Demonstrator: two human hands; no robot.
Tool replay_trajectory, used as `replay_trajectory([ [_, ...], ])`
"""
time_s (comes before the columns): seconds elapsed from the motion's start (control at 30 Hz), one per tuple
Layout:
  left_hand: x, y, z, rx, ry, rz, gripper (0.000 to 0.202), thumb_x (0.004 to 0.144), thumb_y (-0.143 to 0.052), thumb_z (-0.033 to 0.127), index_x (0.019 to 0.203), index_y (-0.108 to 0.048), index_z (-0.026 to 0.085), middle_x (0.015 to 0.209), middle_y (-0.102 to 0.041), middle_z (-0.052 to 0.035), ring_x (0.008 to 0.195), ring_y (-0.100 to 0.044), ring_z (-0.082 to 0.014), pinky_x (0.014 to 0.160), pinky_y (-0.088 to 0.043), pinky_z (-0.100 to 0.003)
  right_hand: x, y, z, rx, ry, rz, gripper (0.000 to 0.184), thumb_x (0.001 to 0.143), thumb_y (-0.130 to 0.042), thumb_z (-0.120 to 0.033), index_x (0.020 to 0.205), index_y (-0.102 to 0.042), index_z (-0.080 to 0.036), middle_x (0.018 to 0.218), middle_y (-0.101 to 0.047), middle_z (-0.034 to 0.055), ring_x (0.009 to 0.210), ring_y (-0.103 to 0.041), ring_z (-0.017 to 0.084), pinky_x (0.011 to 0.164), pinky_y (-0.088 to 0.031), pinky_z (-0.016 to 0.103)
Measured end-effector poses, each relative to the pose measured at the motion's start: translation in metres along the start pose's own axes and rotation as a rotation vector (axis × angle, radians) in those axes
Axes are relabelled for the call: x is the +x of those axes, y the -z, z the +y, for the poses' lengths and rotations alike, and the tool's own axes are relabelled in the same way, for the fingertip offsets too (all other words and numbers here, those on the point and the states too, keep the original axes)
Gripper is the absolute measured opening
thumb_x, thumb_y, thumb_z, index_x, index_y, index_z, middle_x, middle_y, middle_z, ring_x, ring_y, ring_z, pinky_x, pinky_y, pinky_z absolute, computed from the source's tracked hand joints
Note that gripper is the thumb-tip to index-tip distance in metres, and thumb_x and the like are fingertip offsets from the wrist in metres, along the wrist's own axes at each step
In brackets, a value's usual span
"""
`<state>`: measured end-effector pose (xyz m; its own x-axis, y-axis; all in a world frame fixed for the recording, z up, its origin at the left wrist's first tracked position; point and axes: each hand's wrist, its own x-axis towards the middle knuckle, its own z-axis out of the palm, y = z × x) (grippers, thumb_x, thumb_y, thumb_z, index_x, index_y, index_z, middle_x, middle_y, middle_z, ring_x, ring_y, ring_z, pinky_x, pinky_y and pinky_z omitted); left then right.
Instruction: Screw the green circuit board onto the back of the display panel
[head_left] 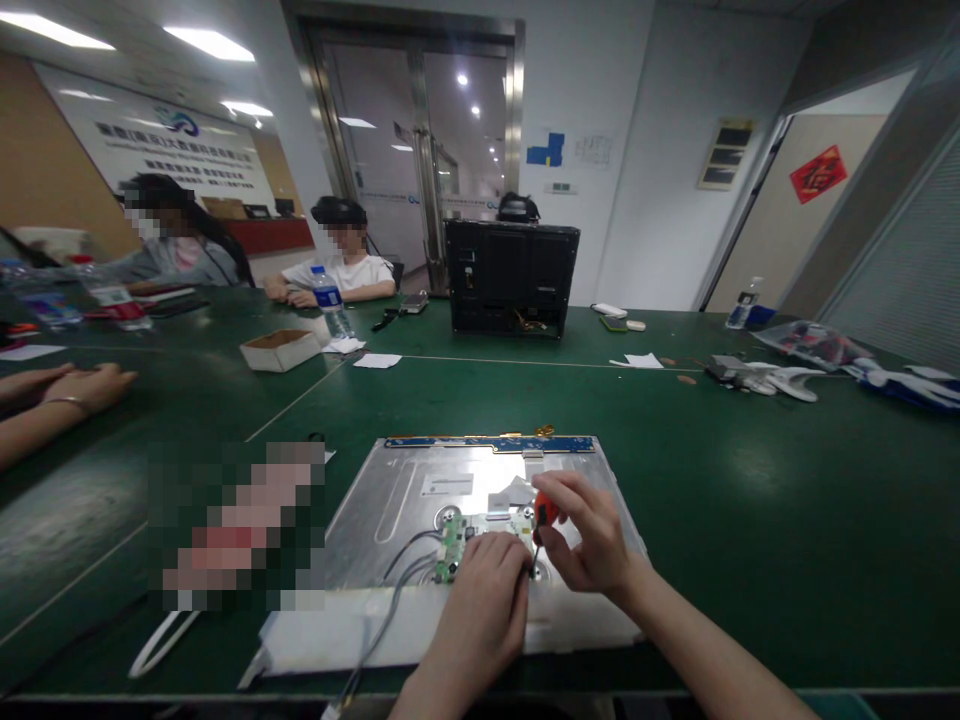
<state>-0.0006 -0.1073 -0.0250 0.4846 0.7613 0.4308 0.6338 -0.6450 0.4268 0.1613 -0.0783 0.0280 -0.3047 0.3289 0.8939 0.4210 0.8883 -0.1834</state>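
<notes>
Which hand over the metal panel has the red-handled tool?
The right hand, gripping the red-handled tool by its handle. The left hand is off that handle, back upward, partly covering the green circuit board.

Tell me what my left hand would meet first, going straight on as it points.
Likely the red-and-black screwdriver held in your right hand, though its depth against your left hand is unclear.

I see a glass door (421, 130): left of it, a sign (169, 145) and lit lamps (208, 44); right of it, a white wall (592, 215); before it, a green table (757, 520).
</notes>
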Motion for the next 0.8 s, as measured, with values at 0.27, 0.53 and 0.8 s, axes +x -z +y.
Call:
replay_trajectory([
  [0.27, 0.0005, -0.0008, 0.0, 0.001, 0.002, -0.004, 0.018, 0.079, -0.042, 0.005, 0.085, -0.05, 0.02, 0.087, -0.057, -0.005, 0.084, -0.051, -0.0226, 0.078, -0.04, -0.039, -0.0009, -0.0036, 0.0007, -0.021, -0.035, 0.051, 0.048, 0.082, -0.053, -0.013, 0.128, -0.043, -0.021, 0.082, -0.059, 0.0034, 0.062, -0.056, 0.013, 0.048, -0.045, 0.022],
  [0.53, 0.0002, 0.0011, 0.0007, 0.001, 0.009, -0.018, 0.018, 0.079, -0.042, 0.006, 0.087, -0.051, 0.02, 0.09, -0.057, -0.0055, 0.086, -0.052, -0.0231, 0.078, -0.04, -0.039, 0.0019, 0.0005, -0.0002, 0.025, -0.032, -0.017, 0.046, 0.084, -0.045, -0.015, 0.13, -0.042, -0.017, 0.085, -0.059, 0.0061, 0.071, -0.058, 0.016, 0.056, -0.049, 0.026],
  [0.8, 0.0002, -0.001, -0.001, 0.003, -0.005, 0.007, 0.018, 0.078, -0.042, 0.006, 0.086, -0.051, 0.019, 0.087, -0.057, -0.0053, 0.084, -0.052, -0.0228, 0.077, -0.04, -0.038, -0.0019, -0.0036, 0.0012, -0.012, -0.029, 0.041, 0.049, 0.081, -0.051, -0.012, 0.129, -0.043, -0.022, 0.082, -0.058, 0.0026, 0.06, -0.055, 0.012, 0.049, -0.046, 0.022],
])
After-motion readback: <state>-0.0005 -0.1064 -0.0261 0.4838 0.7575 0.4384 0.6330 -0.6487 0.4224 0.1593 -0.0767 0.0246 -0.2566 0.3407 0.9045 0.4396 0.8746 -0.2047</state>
